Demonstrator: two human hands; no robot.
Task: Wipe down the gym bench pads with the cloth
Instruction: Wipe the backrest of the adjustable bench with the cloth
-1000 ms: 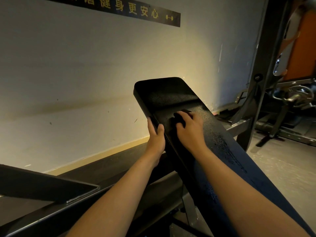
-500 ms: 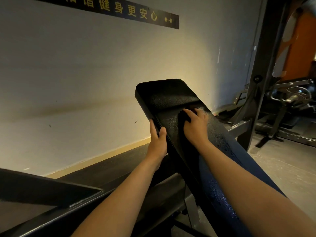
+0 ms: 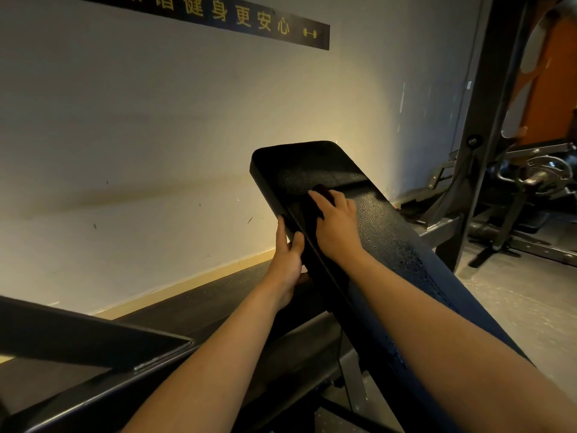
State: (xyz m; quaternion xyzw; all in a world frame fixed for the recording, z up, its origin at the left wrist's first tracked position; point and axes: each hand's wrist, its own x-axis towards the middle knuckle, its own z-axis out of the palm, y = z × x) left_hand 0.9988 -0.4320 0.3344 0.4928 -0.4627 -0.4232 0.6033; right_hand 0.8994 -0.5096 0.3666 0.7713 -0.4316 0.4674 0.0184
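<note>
Right grip (image 3: 335,232), spread, presses dark cloth (image 3: 322,190) on pebbled pad (image 3: 390,235); left grip (image 3: 288,260) clasps edge.

The right hand (image 3: 335,229) is sliding the dark cloth (image 3: 323,193) further up the bench pad (image 3: 390,232) toward its top end. It is also drifting from the pad's middle back to its left edge, after swinging rightward half a second earlier.

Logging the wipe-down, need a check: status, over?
Left hand grips bench pad at its left edge. Right hand flat, pressing cloth on pad's upper part. Nothing seen blocking the cloth.
</note>
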